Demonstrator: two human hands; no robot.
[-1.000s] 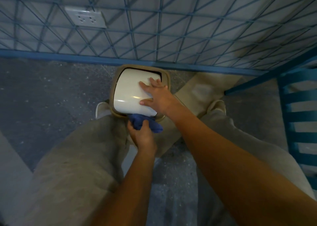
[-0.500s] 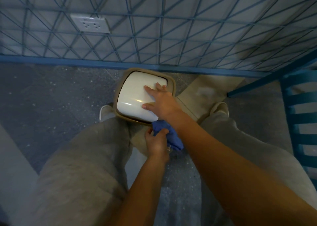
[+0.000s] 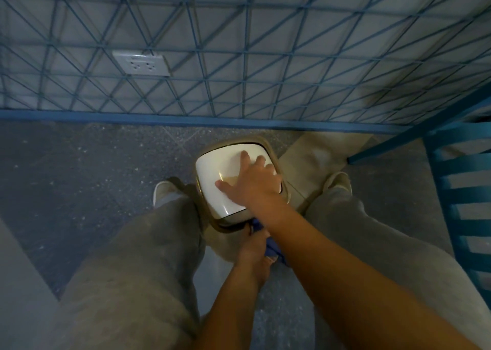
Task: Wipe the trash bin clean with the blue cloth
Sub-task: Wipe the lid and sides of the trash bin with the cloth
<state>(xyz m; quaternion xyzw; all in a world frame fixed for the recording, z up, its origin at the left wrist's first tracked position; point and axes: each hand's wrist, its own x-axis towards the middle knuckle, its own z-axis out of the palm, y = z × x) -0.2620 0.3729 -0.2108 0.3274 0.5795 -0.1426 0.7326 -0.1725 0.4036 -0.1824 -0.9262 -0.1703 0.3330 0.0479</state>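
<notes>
Between the knees, the right hand (image 3: pixel 252 182) lies flat, grasping nothing, on the trash bin (image 3: pixel 228 182); at its 5 o'clock the left hand (image 3: pixel 253 248) clenches the blue cloth (image 3: pixel 273 247); hard rubbing could tip the bin.

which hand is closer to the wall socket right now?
Right. The right hand lies flat on the bin's white lid, below and to the right of the wall socket. The left hand grips the blue cloth lower down, at the bin's near side.

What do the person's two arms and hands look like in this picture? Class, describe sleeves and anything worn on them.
Both arms are bare up to the picture's edge, with no sleeves in view. The left hand and right hand wear no gloves, and no rings, watch or bracelet can be seen on either. The only clothing visible is loose grey trousers and pale shoes.
</notes>
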